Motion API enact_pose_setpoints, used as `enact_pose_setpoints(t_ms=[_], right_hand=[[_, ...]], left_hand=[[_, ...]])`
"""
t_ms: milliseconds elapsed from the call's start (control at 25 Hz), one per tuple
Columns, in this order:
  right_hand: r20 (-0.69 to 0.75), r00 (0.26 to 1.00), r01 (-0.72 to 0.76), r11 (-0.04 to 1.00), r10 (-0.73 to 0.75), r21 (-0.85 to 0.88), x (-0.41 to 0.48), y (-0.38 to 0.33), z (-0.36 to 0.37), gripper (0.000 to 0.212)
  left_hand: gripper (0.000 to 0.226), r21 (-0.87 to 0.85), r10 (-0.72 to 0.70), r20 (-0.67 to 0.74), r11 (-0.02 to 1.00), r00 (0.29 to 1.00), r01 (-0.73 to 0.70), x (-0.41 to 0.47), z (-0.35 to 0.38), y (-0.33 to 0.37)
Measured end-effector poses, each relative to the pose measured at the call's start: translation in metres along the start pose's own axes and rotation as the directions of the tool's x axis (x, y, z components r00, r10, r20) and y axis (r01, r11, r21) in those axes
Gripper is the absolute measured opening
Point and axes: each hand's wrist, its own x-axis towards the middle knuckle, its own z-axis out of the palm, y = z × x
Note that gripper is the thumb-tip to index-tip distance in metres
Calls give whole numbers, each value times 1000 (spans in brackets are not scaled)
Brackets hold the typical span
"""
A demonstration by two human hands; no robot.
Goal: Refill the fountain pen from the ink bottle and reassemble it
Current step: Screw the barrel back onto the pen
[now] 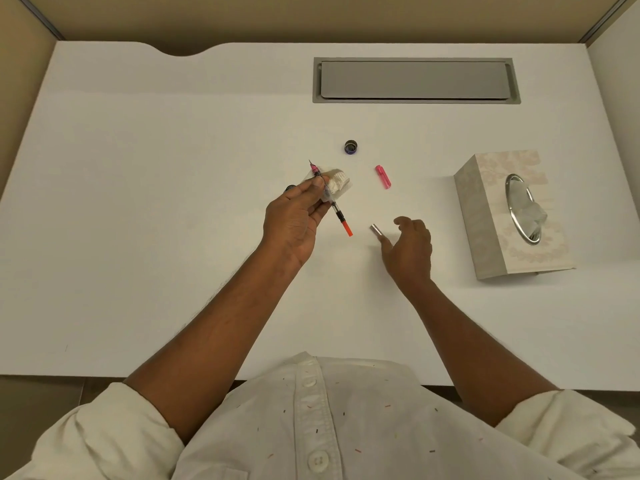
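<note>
while the left hand (294,216) pinches the pen's nib section (338,213) along with a tissue (337,183), the right hand (408,247) holds nothing.
its relaxed fingers reach the silver barrel (375,230); contact unclear. beyond the left grip sits the ink bottle (350,147), rightward the pink cap (382,176).

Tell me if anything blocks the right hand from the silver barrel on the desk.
Nothing visible does. The right hand hovers right beside the silver barrel, fingertips next to it. The pink cap and the tissue box lie off that path.
</note>
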Motion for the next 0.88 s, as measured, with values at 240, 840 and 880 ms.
enact_pose_setpoints(t_ms=[240, 840, 880], right_hand=[[114, 993, -21, 985, 42, -173, -7, 17, 13, 17], [-23, 1000, 27, 811, -17, 585, -74, -44, -65, 9], [-27, 999, 45, 813, -36, 581, -78, -47, -68, 9]], left_hand=[[29, 21, 16, 23, 1000, 1000, -17, -9, 5, 6], [26, -105, 32, -29, 994, 999, -35, -14, 16, 18], [22, -115, 29, -34, 993, 999, -33, -14, 17, 19]])
